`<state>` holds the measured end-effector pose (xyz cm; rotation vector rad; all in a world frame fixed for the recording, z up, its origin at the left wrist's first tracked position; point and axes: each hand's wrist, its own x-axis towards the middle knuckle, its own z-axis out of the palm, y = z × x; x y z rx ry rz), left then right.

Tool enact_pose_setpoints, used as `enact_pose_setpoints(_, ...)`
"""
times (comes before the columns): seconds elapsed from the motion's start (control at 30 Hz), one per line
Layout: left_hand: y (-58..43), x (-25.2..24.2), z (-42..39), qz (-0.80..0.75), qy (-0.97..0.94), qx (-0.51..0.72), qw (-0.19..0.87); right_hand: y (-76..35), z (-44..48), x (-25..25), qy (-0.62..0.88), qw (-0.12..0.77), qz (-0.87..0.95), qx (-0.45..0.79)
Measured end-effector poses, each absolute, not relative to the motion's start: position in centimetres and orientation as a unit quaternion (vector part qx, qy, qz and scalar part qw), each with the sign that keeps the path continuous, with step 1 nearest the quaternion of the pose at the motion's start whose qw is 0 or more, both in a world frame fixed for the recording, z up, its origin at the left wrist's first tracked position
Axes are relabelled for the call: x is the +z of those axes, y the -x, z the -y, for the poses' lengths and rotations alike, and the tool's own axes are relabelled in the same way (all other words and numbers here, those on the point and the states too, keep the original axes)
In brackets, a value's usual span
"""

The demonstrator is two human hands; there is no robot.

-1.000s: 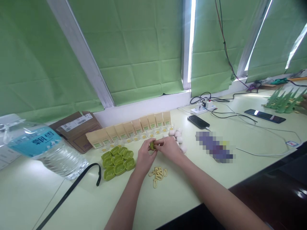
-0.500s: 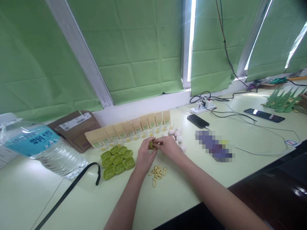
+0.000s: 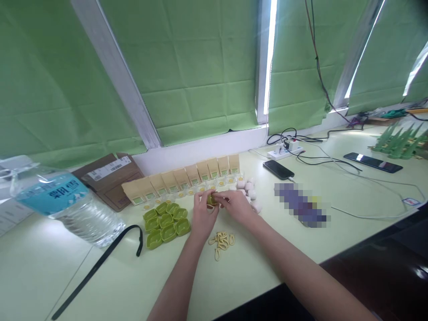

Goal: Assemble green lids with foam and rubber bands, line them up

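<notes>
A small green cup (image 3: 211,199) is held up between my two hands over the table. My left hand (image 3: 203,213) has its thumb and fingers closed around it from the left. From the right, the fingertips of my right hand (image 3: 236,204) pinch at its edge; whether they also hold something small is hidden. Left of my hands several matching green cups (image 3: 166,220) sit close together in rows. Cream-coloured loops (image 3: 222,241) lie in a loose pile below my hands. Pale pinkish-white rounded pieces (image 3: 251,194) are clustered just beyond my right hand, partly covered by it.
A row of brown paper packets (image 3: 182,178) with clear pieces in front stands along the back. At left are a large water bottle (image 3: 76,209), a cardboard box (image 3: 113,187) and a black strap (image 3: 100,263). A phone (image 3: 278,169) and power strip (image 3: 284,152) stand to the right.
The green cup has turned slightly in my fingers, and more of its side shows. The camera view has shifted a little. A hand at the far right edge is no longer visible.
</notes>
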<state>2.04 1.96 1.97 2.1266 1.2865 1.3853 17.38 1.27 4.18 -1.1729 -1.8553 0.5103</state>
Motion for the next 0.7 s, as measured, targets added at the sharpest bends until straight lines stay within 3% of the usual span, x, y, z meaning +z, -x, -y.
enact_pose_setpoints(0.23,-1.9,2.4,-2.0,-0.487,-0.713,0.490,0.119,-17.6,-1.9,3.8,0.508,0.452,0.714,0.169)
enact_pose_setpoints(0.7,-2.1,2.5,-1.6,-0.444,-0.744,0.486,0.110,-17.5,-0.9,5.0,0.544,0.400,0.714,0.185)
